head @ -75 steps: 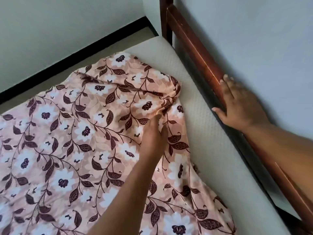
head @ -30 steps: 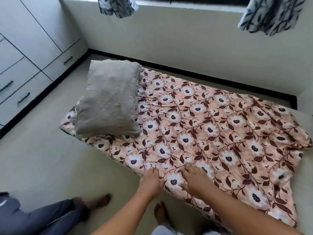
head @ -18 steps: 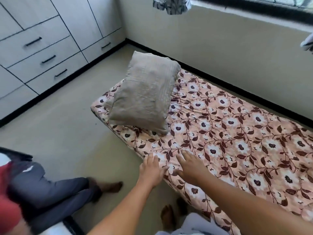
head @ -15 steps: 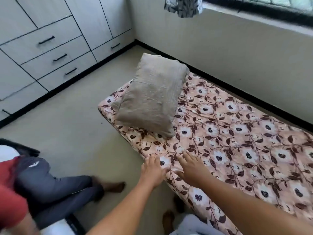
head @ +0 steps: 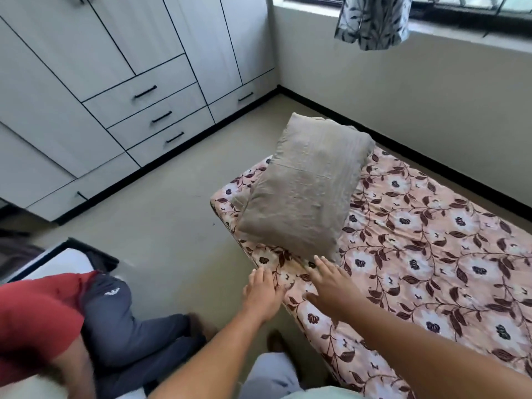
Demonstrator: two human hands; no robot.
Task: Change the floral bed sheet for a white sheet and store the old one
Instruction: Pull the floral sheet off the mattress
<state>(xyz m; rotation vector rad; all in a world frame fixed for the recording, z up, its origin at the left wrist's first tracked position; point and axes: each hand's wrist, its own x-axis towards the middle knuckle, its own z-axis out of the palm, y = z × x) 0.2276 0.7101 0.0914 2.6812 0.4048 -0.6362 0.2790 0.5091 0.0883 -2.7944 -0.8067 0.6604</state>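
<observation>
Head camera looks down at a low bed [head: 305,322] on the floor [head: 172,240]. The floral sheet [head: 431,254] is spread over the bed, from the middle of the picture out to 4 o'clock. It hangs down over the near side too. I think the swap has not begun at this end, as the sheet lies flat here.

A grey pillow [head: 305,191] lies on the sheet at the end of the bed, at 12 o'clock from the hands. It rests on top, so it pins that end down. My guess is it has to come off before the sheet can slide free.

The left hand [head: 263,295] lies flat on the sheet right at the bed's near edge, fingers straight, holding nothing. The right hand [head: 331,283] is just beside it at 3 o'clock, flat too, fingers spread. Its fingertips are very near the pillow's bottom corner, but I cannot tell if they touch. The hands are at the edge, I think, because that is where the sheet is easy to grab.

White drawers [head: 149,110] stand at 10 o'clock, maybe a place for the old sheet. Another person [head: 57,326] sits on the floor at 8 o'clock. I cannot see a white sheet for sure
</observation>
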